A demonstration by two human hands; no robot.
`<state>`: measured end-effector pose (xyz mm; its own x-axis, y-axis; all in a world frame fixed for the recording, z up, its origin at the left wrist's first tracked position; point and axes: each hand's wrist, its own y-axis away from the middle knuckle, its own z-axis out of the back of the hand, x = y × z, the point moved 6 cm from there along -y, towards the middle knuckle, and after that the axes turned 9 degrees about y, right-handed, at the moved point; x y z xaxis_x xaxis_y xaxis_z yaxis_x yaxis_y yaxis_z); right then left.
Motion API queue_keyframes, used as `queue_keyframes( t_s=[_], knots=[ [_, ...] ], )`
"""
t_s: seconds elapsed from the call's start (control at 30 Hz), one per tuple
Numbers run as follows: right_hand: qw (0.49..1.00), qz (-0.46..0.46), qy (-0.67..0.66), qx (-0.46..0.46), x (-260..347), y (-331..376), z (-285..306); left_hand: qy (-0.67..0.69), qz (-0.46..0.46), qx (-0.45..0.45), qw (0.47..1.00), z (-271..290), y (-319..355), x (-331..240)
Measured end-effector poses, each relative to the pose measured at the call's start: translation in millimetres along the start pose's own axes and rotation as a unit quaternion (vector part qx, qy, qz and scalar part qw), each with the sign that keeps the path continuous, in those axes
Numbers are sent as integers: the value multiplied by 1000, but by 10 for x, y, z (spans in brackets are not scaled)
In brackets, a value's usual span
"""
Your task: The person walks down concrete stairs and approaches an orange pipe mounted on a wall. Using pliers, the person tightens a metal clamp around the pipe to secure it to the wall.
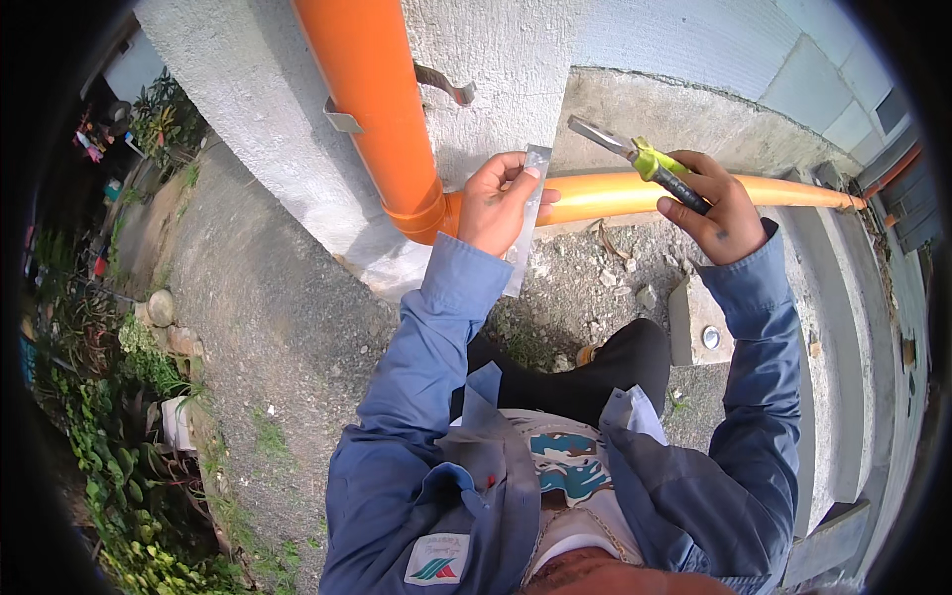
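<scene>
My left hand [499,205] grips a thin, flat strip of grey metal [523,238] between thumb and fingers. The strip stands nearly upright in front of the orange pipe's elbow end, its lower end over the gravel. In my right hand [722,206] is a pliers-like hand tool [647,162] with yellow-green and black handles. Its long grey jaws point up and left, apart from the strip; its exact kind is unclear. A thick orange pipe [367,109] comes down the wall and joins a horizontal orange pipe [605,198] running right, behind both hands.
A curved metal strap [446,85] sticks out from the rough white wall [496,59], and a metal bracket [343,119] sits at the upright pipe. On the gravel by my knee lies a concrete block [696,322]. Concrete steps [843,367] rise right; plants [129,466] grow left.
</scene>
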<state>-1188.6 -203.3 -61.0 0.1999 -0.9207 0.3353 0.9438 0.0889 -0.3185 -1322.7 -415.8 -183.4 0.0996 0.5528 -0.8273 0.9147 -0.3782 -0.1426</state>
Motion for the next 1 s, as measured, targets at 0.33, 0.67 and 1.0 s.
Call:
queue_keyframes(
  t_s=[0.33,0.67,1.0],
  knots=[
    [990,-16,-131,45,-292,233,-1036,-100,43,1,994,242,316,27],
    [994,29,-105,30,-325,204,-1233,-122,68,-17,990,320,332,183],
    [993,18,-74,85,-402,229,-1226,-106,110,3,988,290,318,301]
  ],
)
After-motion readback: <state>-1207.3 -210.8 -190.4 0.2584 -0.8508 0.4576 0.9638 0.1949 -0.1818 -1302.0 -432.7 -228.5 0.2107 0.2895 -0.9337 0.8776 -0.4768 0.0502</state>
